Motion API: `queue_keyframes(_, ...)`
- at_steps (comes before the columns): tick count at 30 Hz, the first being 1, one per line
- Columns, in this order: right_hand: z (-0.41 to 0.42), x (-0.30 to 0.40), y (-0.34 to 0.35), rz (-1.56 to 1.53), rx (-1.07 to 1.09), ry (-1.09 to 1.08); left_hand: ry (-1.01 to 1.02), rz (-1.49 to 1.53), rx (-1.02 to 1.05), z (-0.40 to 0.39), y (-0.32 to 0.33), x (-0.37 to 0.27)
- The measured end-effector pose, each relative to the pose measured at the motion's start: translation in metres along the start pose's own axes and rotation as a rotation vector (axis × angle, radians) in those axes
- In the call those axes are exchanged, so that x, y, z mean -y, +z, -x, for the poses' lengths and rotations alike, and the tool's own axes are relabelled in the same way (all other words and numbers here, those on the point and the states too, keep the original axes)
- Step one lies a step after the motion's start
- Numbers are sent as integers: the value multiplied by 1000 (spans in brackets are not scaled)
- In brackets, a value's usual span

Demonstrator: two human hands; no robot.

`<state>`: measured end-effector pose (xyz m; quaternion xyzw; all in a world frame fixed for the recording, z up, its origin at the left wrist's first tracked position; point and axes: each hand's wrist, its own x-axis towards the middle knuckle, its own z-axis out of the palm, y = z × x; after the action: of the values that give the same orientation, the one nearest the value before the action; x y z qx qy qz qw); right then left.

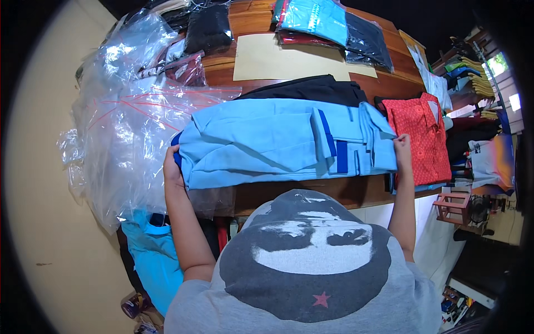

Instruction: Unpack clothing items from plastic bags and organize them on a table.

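Observation:
A light blue garment (258, 137) with dark blue trim lies folded lengthwise across the table in front of me. My left hand (173, 167) grips its left end, where a dark blue edge shows. At the opposite end, my right hand (402, 151) pinches the fabric at its edge. Behind the blue garment sits a folded black garment (308, 88), partly covered by it. Just beyond my right hand lies a folded red patterned shirt (421, 137) with a collar.
Clear plastic bags (129, 137) with red seal strips cover the table's left side. Bagged garments (315, 21) rest on a cream sheet (258, 58) at the back. A bright blue garment (152, 254) hangs at lower left. A small wooden stool (452, 207) stands at right.

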<state>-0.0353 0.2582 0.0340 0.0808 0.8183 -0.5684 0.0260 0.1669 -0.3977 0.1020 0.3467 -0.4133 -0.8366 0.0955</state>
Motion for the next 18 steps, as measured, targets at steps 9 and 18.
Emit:
queue_keyframes(9, 30, 26, 55, 694, -160, -535, 1061, -1414, -123, 44, 60, -5)
queue_keyframes(18, 4, 64, 97, 976, 317, -249, 968, -1887, 494, 34, 127, 29)
